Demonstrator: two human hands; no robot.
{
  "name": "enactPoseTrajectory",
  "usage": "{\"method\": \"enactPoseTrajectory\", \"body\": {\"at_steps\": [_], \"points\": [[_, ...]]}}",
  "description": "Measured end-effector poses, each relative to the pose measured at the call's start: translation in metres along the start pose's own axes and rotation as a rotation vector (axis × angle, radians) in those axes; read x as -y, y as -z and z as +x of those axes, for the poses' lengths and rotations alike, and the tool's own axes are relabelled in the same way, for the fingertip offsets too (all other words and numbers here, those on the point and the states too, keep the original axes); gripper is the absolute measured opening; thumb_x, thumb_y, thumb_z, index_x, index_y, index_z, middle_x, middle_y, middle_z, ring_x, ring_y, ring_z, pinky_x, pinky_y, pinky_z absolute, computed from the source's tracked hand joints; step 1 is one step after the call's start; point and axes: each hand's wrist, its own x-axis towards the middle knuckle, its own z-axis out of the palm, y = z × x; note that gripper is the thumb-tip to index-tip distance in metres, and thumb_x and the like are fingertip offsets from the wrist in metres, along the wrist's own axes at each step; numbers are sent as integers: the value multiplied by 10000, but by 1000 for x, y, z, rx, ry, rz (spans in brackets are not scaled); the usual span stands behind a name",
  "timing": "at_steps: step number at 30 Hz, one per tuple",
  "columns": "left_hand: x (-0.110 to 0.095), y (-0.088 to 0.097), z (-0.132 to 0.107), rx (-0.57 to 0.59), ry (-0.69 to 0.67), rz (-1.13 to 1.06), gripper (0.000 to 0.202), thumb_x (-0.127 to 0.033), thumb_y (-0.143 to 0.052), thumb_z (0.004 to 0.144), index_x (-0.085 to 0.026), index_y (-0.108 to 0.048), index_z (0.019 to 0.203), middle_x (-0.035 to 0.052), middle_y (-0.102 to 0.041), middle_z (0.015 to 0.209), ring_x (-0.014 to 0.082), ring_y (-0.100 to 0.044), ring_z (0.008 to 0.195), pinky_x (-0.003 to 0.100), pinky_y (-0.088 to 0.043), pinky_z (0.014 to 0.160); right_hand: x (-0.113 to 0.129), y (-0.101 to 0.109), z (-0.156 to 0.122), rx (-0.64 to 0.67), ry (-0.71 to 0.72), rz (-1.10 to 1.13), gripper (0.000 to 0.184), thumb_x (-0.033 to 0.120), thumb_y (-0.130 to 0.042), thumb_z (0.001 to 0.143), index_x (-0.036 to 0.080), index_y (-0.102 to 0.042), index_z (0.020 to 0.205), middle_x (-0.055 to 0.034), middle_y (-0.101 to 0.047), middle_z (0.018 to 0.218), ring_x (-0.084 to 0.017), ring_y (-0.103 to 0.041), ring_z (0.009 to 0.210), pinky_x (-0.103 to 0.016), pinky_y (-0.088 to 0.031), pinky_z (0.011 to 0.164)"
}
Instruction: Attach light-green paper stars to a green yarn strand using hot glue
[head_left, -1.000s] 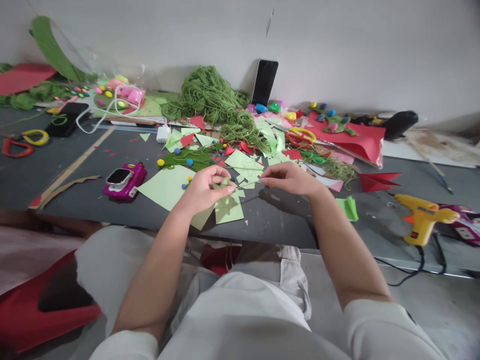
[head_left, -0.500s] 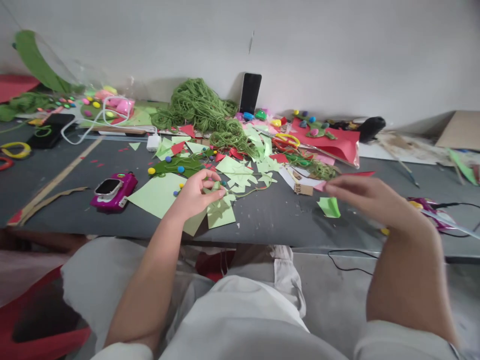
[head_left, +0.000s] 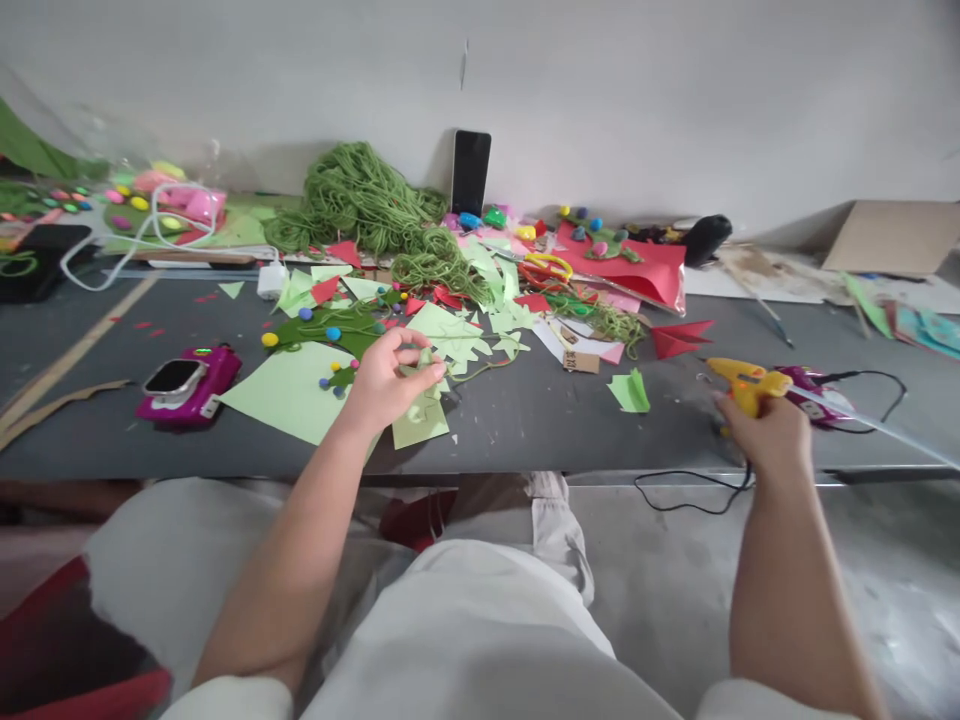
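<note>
Moved: my right hand [head_left: 772,435], outward to the yellow glue gun [head_left: 742,378], now wrapped round its handle near the tabletop [head_left: 540,435] edge. My left hand [head_left: 390,382] pinches a small green piece [head_left: 426,357] above pale paper [head_left: 420,430]. Open room between, one green scrap [head_left: 630,392].

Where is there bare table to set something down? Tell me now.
A bare patch of table, flecked with tiny bits, lies between the pale card and the bright green scrap; a narrower one between that scrap and the glue gun. It's crowded at the back, with yarn and paper pieces.
</note>
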Motion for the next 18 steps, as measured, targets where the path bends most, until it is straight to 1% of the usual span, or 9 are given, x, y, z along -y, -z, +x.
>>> {"method": "enactPoseTrajectory", "body": {"at_steps": [2,4,7,9,10,11,14,16,18], "points": [[1,-2,0,-8,4,-27,422,-382,-833,755,-204,-549,1013,57,-766,904,224,-761,807,274,-540,632,-1,-9,-5,-85,-32,47,261,580,-717,722,389,-730,899,-34,-738,707,-364,-710,657,-450,-469,437],[2,-4,-2,-9,7,-53,409,-373,-830,760,-206,-553,1009,54,-764,901,224,-764,801,268,-540,618,-14,-11,-16,-182,-76,100,269,555,-737,724,361,-727,910,-39,-747,736,-355,-717,685,-442,-506,460],[3,-6,-3,-10,6,-62,396,-367,-827,765,-213,-557,1010,50,-761,899,221,-764,785,252,-515,571,-36,-15,-33,-434,-174,177,245,501,-764,752,307,-721,896,-48,-751,795,-308,-714,713,-404,-548,506],[4,-7,-4,-27,-5,-44,390,-370,-823,772,-218,-557,1014,38,-753,869,215,-758,764,248,-495,550,-41,-28,-40,-582,-229,229,231,426,-806,757,247,-720,876,-57,-749,859,-260,-714,763,-352,-576,574],[4,-8,-4,-37,-14,-34,386,-371,-820,776,-219,-557,1014,27,-742,839,210,-754,750,251,-492,551,-39,-39,-42,-547,-234,268,238,382,-828,752,207,-726,877,-71,-749,899,-251,-722,816,-331,-592,622],[4,-9,-5,-42,-23,-25,381,-370,-818,778,-221,-557,1013,14,-727,807,205,-748,738,255,-494,557,-35,-51,-44,-462,-213,315,247,366,-817,779,178,-732,915,-91,-752,961,-252,-727,892,-320,-606,674],[4,-12,-6,-53,-43,-12,368,-366,-811,783,-221,-559,1008,-15,-674,739,195,-737,718,258,-490,563,-20,-90,-47,-161,-195,370,254,391,-761,855,161,-729,958,-87,-755,951,-204,-725,787,-300,-609,664],[2,-13,-7,-55,-52,-11,360,-363,-806,789,-220,-559,1008,-15,-671,738,191,-732,717,257,-482,561,-13,-110,-48,-66,-141,316,234,394,-733,879,168,-732,934,-74,-753,904,-185,-703,743,-292,-599,667],[1,-13,-8,-58,-63,-9,357,-361,-802,794,-218,-558,1012,1,-700,773,185,-727,716,264,-487,576,-10,-122,-50,-36,-77,263,216,387,-709,895,173,-735,907,-65,-747,855,-183,-687,729,-283,-586,659]]}}
